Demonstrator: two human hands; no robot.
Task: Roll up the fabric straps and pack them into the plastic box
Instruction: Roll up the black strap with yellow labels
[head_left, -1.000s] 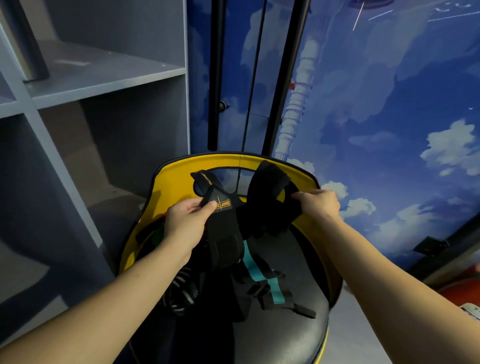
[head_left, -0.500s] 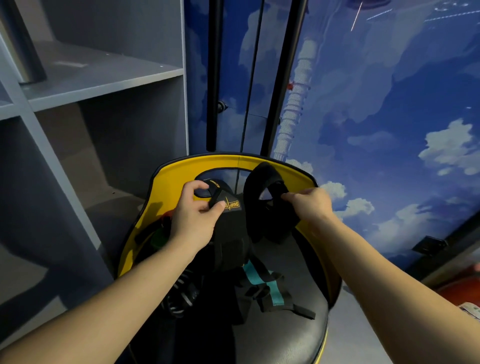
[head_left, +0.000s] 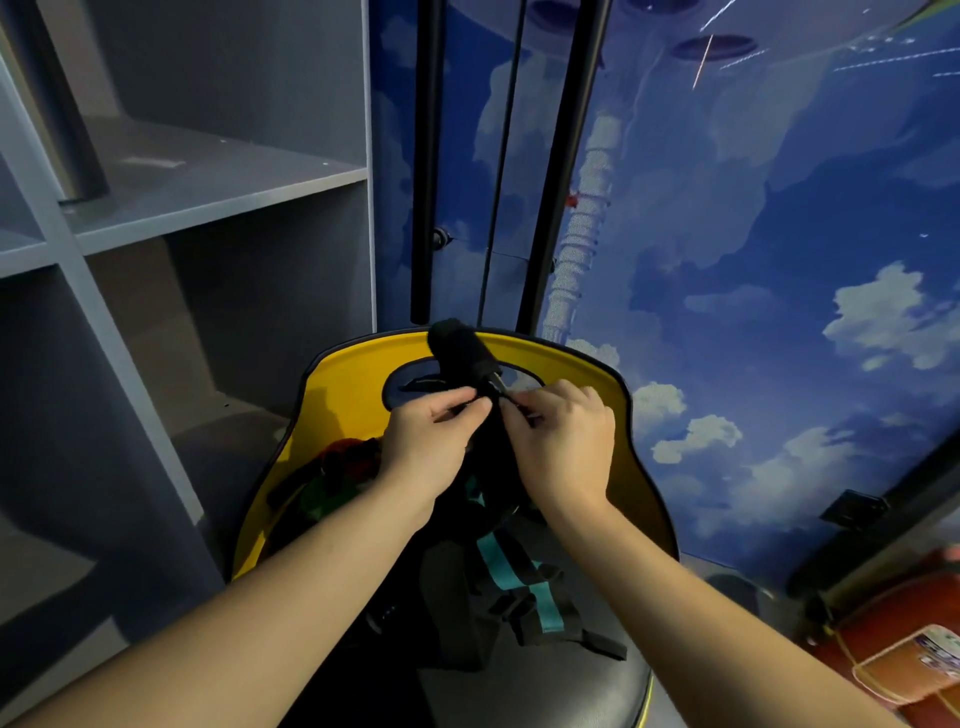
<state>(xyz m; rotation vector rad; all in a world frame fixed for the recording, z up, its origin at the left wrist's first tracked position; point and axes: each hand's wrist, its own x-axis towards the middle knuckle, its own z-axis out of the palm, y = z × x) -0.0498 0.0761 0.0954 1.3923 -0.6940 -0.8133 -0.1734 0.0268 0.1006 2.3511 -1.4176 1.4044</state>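
Strap (head_left: 462, 351) — black, padded, soft and light, likely floppy — held above the yellow chair back (head_left: 343, 384). Left hand (head_left: 423, 444) and right hand (head_left: 558, 441) both pinch its lower end with curled fingers; best gripped there, by the flat webbing.

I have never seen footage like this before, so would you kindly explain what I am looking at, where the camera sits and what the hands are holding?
There is no machine here: a person works with bare hands, filmed by one wide-angle camera worn on the head, looking forward and down. The left hand and the right hand meet over a yellow-backed chair and both pinch a black fabric strap, whose padded end sticks up above the fingers. On the chair's dark seat lies a pile of more straps, among them a black strap with a teal stripe. Grey shelves stand to the left, and a blue sky mural covers the wall behind. No plastic box is in view.
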